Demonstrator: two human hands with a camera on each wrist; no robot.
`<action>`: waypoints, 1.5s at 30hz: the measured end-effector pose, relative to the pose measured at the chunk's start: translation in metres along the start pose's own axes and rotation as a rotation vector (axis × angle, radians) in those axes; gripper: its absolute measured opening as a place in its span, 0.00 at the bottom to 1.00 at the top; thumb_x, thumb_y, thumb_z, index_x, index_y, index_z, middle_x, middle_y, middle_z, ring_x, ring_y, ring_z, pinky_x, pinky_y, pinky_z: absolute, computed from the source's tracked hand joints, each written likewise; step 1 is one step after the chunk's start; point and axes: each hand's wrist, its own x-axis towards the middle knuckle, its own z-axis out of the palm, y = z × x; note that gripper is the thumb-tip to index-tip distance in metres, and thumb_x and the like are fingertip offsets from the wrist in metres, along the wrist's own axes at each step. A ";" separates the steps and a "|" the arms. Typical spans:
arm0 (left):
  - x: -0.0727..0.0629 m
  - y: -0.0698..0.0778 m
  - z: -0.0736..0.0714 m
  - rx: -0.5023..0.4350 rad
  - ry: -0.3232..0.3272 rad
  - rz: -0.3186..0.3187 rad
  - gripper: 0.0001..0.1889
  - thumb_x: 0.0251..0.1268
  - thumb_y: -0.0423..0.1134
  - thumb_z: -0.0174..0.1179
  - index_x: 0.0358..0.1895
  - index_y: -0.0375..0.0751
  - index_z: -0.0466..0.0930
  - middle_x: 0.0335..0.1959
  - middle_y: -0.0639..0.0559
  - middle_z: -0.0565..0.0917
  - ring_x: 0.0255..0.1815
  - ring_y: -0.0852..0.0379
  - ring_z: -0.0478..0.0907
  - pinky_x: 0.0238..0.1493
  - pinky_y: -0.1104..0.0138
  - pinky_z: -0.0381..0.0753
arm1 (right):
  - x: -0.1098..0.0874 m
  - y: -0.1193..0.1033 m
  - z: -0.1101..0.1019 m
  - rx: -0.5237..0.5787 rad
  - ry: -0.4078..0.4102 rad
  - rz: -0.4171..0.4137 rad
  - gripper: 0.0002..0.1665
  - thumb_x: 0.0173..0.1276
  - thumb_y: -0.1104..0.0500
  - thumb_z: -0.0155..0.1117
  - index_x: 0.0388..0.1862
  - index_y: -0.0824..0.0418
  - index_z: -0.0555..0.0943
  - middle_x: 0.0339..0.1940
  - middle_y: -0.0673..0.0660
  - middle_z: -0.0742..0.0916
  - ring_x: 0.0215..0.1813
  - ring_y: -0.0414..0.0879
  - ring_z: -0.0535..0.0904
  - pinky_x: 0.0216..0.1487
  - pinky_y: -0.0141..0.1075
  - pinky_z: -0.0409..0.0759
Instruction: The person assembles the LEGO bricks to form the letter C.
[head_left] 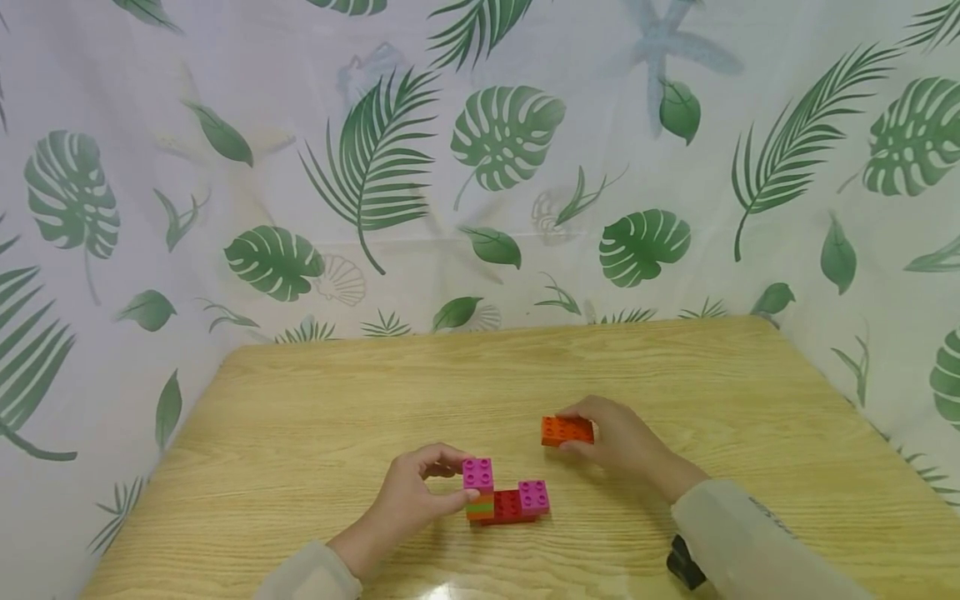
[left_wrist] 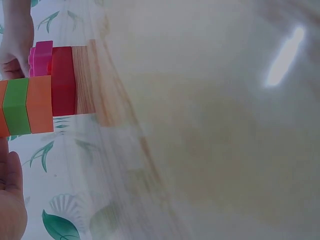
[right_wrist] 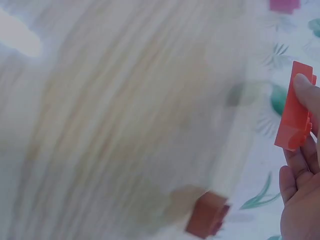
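A small toy brick build stands on the table: a stack (head_left: 481, 505) of orange and green bricks topped by a pink brick (head_left: 477, 473), joined to a red brick (left_wrist: 63, 82) that bears a second pink brick (head_left: 534, 496) at its right end. My left hand (head_left: 405, 492) holds the stack, thumb at its near side and fingers behind. Further back and to the right, my right hand (head_left: 618, 437) pinches an orange brick (head_left: 566, 430) between thumb and fingers. In the right wrist view that orange brick (right_wrist: 295, 110) is tilted, with its studs facing right.
A brownish-red brick (right_wrist: 207, 214) lies on the wooden table (head_left: 360, 400) in the right wrist view. A black object (head_left: 684, 562) shows beside the right sleeve. Leaf-patterned cloth (head_left: 420, 275) hangs behind the table and along its sides.
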 end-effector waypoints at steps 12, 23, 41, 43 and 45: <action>0.001 -0.001 -0.001 0.016 -0.013 -0.008 0.14 0.52 0.38 0.72 0.42 0.41 0.82 0.40 0.54 0.83 0.45 0.48 0.78 0.53 0.48 0.74 | 0.009 -0.051 -0.010 0.153 0.057 -0.181 0.23 0.59 0.51 0.71 0.52 0.57 0.82 0.45 0.49 0.83 0.47 0.44 0.79 0.50 0.45 0.79; 0.001 0.002 -0.001 0.001 -0.018 0.013 0.14 0.52 0.37 0.72 0.43 0.42 0.83 0.42 0.55 0.83 0.45 0.53 0.77 0.53 0.52 0.75 | 0.006 -0.076 -0.011 0.238 -0.013 -0.216 0.23 0.59 0.49 0.71 0.53 0.55 0.82 0.44 0.44 0.83 0.46 0.39 0.78 0.49 0.38 0.79; 0.001 0.001 -0.001 0.008 -0.023 0.028 0.13 0.54 0.36 0.71 0.43 0.41 0.83 0.41 0.55 0.83 0.45 0.53 0.77 0.53 0.53 0.76 | 0.007 -0.091 -0.013 0.220 -0.067 -0.247 0.21 0.57 0.53 0.74 0.50 0.55 0.84 0.41 0.43 0.82 0.41 0.37 0.76 0.44 0.33 0.79; 0.001 0.000 -0.001 0.010 -0.021 0.029 0.13 0.53 0.36 0.71 0.43 0.41 0.83 0.41 0.55 0.83 0.44 0.53 0.77 0.53 0.54 0.76 | 0.008 -0.093 -0.014 0.201 -0.075 -0.248 0.21 0.57 0.52 0.74 0.50 0.55 0.84 0.40 0.44 0.82 0.40 0.38 0.76 0.44 0.34 0.80; 0.001 0.000 -0.001 0.014 -0.020 0.030 0.13 0.53 0.36 0.71 0.43 0.41 0.83 0.40 0.55 0.83 0.44 0.53 0.77 0.52 0.55 0.76 | 0.010 -0.095 -0.016 0.179 -0.086 -0.247 0.21 0.57 0.52 0.74 0.49 0.55 0.84 0.39 0.44 0.82 0.40 0.38 0.76 0.43 0.36 0.80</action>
